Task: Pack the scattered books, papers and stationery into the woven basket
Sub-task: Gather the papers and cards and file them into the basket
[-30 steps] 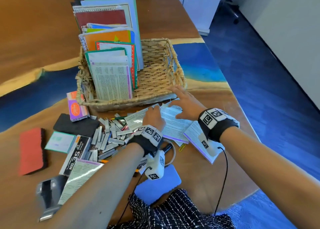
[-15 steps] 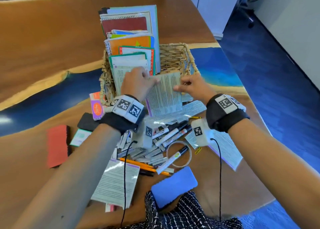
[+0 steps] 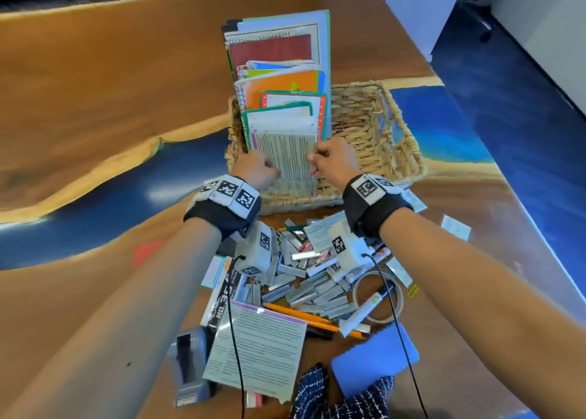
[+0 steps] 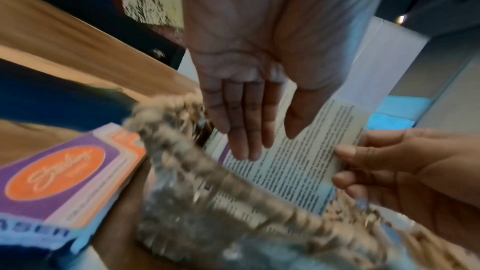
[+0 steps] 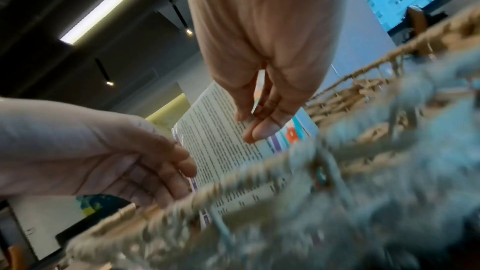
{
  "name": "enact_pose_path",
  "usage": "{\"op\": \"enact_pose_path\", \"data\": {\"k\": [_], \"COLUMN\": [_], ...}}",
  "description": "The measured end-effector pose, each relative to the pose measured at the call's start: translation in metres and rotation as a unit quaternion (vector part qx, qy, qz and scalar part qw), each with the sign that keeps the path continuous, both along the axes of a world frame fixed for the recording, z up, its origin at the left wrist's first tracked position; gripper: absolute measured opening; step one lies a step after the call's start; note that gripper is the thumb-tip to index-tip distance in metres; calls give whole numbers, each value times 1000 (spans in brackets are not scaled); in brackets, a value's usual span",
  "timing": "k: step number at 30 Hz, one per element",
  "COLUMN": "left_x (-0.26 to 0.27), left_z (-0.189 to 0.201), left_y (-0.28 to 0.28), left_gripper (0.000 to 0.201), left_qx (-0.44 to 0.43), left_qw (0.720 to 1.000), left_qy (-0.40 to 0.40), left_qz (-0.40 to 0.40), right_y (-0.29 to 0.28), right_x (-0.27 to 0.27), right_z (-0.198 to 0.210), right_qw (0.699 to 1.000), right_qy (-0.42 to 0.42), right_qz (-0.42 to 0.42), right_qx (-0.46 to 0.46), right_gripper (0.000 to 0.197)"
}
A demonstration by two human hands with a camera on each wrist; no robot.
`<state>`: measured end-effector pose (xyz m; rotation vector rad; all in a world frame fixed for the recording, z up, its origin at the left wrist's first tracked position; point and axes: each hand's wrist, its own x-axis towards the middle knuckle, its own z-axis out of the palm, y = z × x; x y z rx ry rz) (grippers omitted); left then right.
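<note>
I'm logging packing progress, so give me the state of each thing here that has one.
Printed leaflet: upright in the basket's front, held at both side edges.
Woven basket: left part filled with upright books, right part bare.
Left hand: on the leaflet's left edge.
Right hand: pinching the leaflet's right edge.
Staple strips: loose in a pile on the table.
Tape roll: flat on the table.

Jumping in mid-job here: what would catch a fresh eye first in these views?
First, the woven basket at the table's far edge, with books and notebooks standing upright in its left half. At its front, the left hand and right hand flank a printed sheet; the right hand's fingers pinch its edge. Nearer, a heap of staple strips, pens, tape and loose papers lies unpacked on the table.
</note>
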<state>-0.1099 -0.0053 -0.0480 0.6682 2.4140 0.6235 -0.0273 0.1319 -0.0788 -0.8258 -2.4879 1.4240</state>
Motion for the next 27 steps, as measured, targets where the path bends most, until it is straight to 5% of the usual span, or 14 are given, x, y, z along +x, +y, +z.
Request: {"op": "enact_pose_path", "data": {"k": [6, 9, 16, 27], "left_x": [-6, -7, -17, -12], "left_z": [-30, -38, -59, -57], "left_y": [22, 28, 27, 20], "left_gripper": [31, 38, 17, 17], "left_qx": [-169, -225, -170, -176], "left_qw": [977, 961, 972, 964], "left_qy": [-63, -55, -34, 15], "left_qz": [-114, -149, -157, -197], "right_y": [-6, -6, -9, -18], "right_x": [-12, -15, -20, -5], "right_z": [-30, -31, -32, -26], "right_qw": [998, 998, 997, 988], "right_qy": [-38, -38, -30, -80], "right_qz": [-42, -54, -65, 42], "right_qx": [-14, -5, 24, 126], "right_gripper": [34, 20, 19, 16]}}
